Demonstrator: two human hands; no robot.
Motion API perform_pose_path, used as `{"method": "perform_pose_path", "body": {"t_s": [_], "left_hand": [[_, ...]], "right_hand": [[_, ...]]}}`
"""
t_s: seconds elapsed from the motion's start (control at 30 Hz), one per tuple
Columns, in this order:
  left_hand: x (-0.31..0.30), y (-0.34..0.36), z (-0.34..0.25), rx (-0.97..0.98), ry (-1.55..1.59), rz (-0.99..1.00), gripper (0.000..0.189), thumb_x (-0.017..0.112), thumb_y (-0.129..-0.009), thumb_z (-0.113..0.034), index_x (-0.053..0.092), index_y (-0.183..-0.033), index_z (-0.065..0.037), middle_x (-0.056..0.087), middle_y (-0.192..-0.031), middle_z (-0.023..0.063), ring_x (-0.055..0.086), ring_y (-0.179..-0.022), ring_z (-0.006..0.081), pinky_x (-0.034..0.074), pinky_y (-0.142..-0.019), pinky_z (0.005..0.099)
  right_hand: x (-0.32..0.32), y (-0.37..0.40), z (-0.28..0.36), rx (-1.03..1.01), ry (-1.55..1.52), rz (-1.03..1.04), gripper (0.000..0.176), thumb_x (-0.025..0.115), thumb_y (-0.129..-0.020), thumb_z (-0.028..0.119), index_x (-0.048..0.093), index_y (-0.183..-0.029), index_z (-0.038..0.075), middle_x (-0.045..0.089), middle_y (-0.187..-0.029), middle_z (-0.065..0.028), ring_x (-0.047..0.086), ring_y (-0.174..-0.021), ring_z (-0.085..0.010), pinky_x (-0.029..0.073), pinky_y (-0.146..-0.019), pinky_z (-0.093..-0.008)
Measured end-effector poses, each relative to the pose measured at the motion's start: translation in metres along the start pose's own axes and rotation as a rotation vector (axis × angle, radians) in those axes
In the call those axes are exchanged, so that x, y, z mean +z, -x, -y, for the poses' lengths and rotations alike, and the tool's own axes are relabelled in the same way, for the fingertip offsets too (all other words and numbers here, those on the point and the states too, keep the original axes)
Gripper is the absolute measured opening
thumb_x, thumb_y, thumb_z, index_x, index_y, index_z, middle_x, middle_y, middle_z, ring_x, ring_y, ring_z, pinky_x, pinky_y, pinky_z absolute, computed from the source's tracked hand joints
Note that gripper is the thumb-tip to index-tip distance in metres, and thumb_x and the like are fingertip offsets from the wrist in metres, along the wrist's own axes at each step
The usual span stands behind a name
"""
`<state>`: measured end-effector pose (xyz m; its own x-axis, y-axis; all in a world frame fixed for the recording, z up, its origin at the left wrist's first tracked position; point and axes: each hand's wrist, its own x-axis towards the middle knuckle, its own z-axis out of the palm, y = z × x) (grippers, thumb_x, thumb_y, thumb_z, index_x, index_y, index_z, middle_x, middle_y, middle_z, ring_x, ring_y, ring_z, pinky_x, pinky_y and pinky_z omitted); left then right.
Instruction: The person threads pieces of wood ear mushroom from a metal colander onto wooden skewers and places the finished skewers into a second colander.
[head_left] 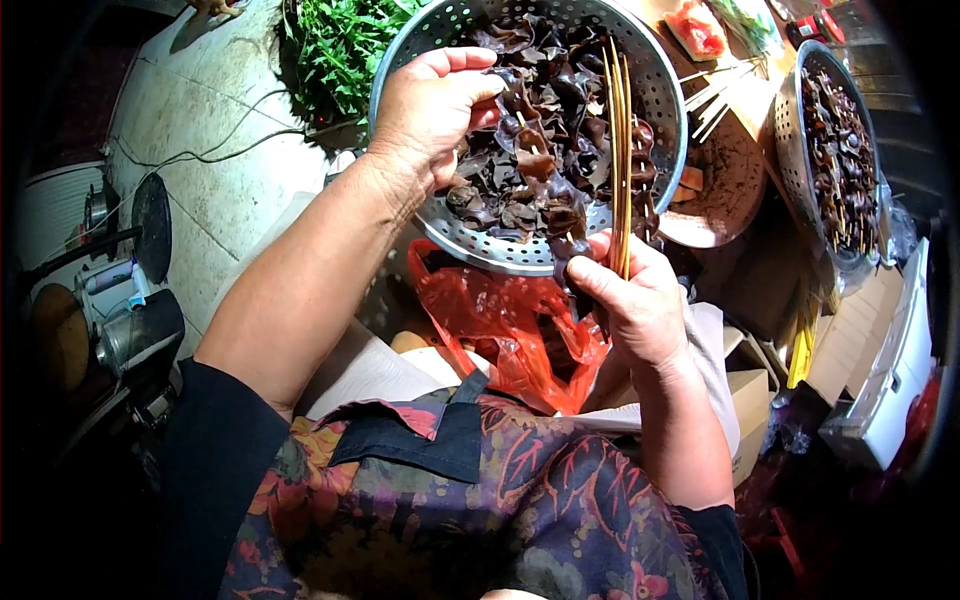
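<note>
A perforated metal colander (480, 252) in front of me is filled with dark wood ear mushrooms (490, 195). In my right hand (640, 300) are several bare bamboo skewers (621, 150), pointing up, and the lower end of a skewer threaded with wood ear mushrooms (548, 185). That loaded skewer slants up to the left across the colander. My left hand (428, 110) is closed at its upper end, thumb and fingers pinching a piece of wood ear mushroom (512, 88). The fingertips partly hide that piece.
A red plastic bag (500, 320) sits below the colander. At right, a second colander (790, 125) holds loaded mushroom skewers (842, 165). Loose skewers (722, 95) lie near a brown-stained bowl (725, 205). Leafy greens (345, 55) are at upper left; a cable (215, 150) crosses the floor.
</note>
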<state>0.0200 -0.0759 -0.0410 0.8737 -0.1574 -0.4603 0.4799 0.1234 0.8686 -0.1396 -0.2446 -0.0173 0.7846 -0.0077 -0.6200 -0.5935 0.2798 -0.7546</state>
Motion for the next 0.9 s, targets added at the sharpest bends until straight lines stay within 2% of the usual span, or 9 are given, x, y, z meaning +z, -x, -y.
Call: {"method": "perform_pose_path", "body": {"t_s": [0.1,0.17,0.33,0.4,0.43,0.5,0.53,0.7,0.9], "left_hand": [[0.001,0.000,0.002,0.085,-0.112,0.013,0.021,0.061,-0.080,-0.001,0.059,-0.101,-0.002,0.062,-0.084,0.0030,0.059,-0.072,0.0086,0.050,-0.067,0.0206],[-0.002,-0.004,0.009,0.467,-0.451,0.085,0.021,0.060,-0.080,0.000,0.060,-0.101,-0.002,0.064,-0.091,0.0043,0.060,-0.084,0.0104,0.049,-0.078,0.0229],[0.001,0.000,0.009,0.525,-0.510,0.106,0.020,0.059,-0.080,0.000,0.061,-0.100,-0.003,0.064,-0.093,0.0048,0.060,-0.088,0.0097,0.048,-0.082,0.0233],[0.003,-0.001,0.008,0.260,-0.169,0.069,0.018,0.061,-0.082,-0.004,0.061,-0.100,-0.005,0.064,-0.086,0.0019,0.060,-0.079,0.0069,0.049,-0.074,0.0219],[0.002,-0.001,0.006,0.260,-0.169,0.069,0.018,0.061,-0.082,-0.004,0.061,-0.100,-0.005,0.064,-0.086,0.0019,0.060,-0.079,0.0069,0.049,-0.074,0.0219],[-0.001,0.000,0.002,-0.042,0.024,0.105,0.017,0.062,-0.083,-0.009,0.061,-0.100,-0.008,0.063,-0.079,-0.0020,0.058,-0.067,0.0044,0.048,-0.062,0.0195],[-0.002,-0.001,0.002,-0.070,0.033,0.102,0.015,0.062,-0.083,-0.012,0.062,-0.098,-0.010,0.062,-0.076,-0.0042,0.056,-0.061,0.0039,0.045,-0.053,0.0183],[-0.005,0.000,-0.005,-0.198,0.103,0.121,0.014,0.063,-0.081,-0.016,0.065,-0.094,-0.012,0.063,-0.077,-0.0034,0.056,-0.060,0.0057,0.045,-0.052,0.0188],[-0.010,-0.007,-0.004,-0.361,0.184,0.125,0.012,0.061,-0.081,-0.015,0.063,-0.088,-0.005,0.064,-0.080,0.0046,0.058,-0.065,0.0109,0.049,-0.059,0.0234]], "right_hand": [[-0.003,-0.002,-0.004,-0.015,-0.010,0.014,0.018,0.067,-0.079,0.010,0.056,-0.090,0.002,0.054,-0.077,0.0022,0.049,-0.067,-0.0046,0.042,-0.060,-0.0193],[-0.003,-0.001,-0.002,-0.014,-0.014,0.025,0.017,0.067,-0.079,0.010,0.056,-0.089,0.002,0.054,-0.076,0.0025,0.049,-0.066,-0.0045,0.042,-0.060,-0.0193],[-0.002,0.000,0.000,0.008,-0.007,0.025,0.015,0.067,-0.080,0.010,0.056,-0.087,0.003,0.053,-0.075,0.0030,0.049,-0.065,-0.0044,0.042,-0.059,-0.0195],[-0.002,0.000,0.000,-0.001,-0.041,0.022,0.015,0.067,-0.080,0.010,0.056,-0.087,0.003,0.053,-0.075,0.0032,0.049,-0.065,-0.0044,0.042,-0.059,-0.0193],[-0.001,0.000,0.000,-0.010,-0.075,0.019,0.014,0.067,-0.080,0.010,0.056,-0.086,0.003,0.053,-0.075,0.0033,0.049,-0.065,-0.0043,0.042,-0.059,-0.0192],[-0.003,0.001,0.002,0.010,-0.056,0.026,0.014,0.067,-0.080,0.010,0.056,-0.087,0.003,0.053,-0.075,0.0033,0.049,-0.066,-0.0043,0.042,-0.060,-0.0192],[-0.003,0.001,0.003,0.030,-0.036,0.032,0.014,0.067,-0.079,0.010,0.056,-0.087,0.003,0.054,-0.075,0.0034,0.049,-0.066,-0.0042,0.042,-0.060,-0.0191],[-0.003,0.000,-0.003,-0.024,-0.028,0.019,0.015,0.067,-0.079,0.010,0.057,-0.087,0.003,0.054,-0.075,0.0036,0.048,-0.066,-0.0042,0.041,-0.060,-0.0190],[-0.003,0.000,-0.004,-0.020,-0.012,0.020,0.016,0.068,-0.079,0.011,0.057,-0.087,0.003,0.054,-0.076,0.0035,0.049,-0.066,-0.0041,0.042,-0.060,-0.0190]]}}
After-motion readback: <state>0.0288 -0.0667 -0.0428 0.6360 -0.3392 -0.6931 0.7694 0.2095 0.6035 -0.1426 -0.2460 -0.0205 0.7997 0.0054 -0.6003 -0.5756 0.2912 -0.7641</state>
